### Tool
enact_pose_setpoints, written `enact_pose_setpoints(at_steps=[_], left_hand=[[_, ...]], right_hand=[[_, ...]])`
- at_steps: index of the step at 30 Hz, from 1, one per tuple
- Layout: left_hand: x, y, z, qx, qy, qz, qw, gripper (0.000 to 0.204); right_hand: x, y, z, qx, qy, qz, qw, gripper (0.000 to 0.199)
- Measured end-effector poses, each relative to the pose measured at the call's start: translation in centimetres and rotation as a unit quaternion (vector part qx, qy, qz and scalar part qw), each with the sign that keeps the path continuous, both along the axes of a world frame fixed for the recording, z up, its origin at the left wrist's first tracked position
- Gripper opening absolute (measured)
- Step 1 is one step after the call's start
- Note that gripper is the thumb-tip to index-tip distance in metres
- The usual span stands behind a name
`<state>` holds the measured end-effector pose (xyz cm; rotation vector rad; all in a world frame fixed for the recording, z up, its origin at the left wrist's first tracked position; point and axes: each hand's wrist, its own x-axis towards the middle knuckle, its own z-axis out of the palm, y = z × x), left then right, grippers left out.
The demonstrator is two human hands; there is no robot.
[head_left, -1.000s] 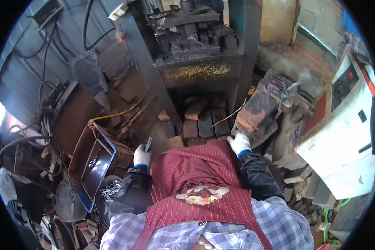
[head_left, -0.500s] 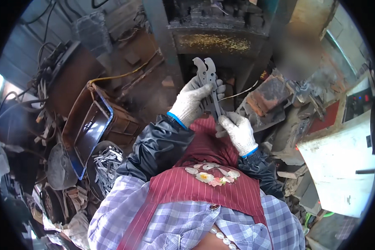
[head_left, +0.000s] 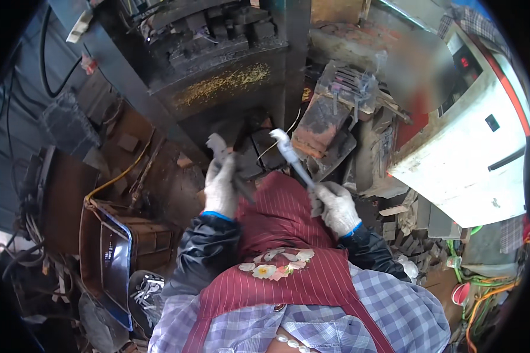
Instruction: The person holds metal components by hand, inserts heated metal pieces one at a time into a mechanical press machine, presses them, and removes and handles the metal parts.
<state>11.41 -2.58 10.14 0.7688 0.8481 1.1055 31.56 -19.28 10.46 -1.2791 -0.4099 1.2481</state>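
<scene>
Single head-worn fisheye view, looking steeply down, close over lap

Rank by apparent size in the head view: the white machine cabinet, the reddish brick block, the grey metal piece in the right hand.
1. White machine cabinet, largest.
2. Reddish brick block.
3. Grey metal piece in the right hand, smallest; it sits nearer the camera, so it may look bigger than it is.

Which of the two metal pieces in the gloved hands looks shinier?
The one in the right hand: its long metal piece is light silvery; the left hand holds a darker piece.
</scene>
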Motion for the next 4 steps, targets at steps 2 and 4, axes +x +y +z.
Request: enact_pose_setpoints(at_steps=[2,4], left_hand=[[-3.0,1.0,-2.7,-0.035,-0.066,-0.025,0.997,0.017],[-5.1,0.9,-4.2,-0.098,-0.1,-0.075,0.987,0.026]], right_hand=[[1.4,-0.3,-1.2,0.023,-0.007,-0.102,0.994,0.027],[3.6,0.1,-2.7,0.033,-0.011,-0.159,0.987,0.035]])
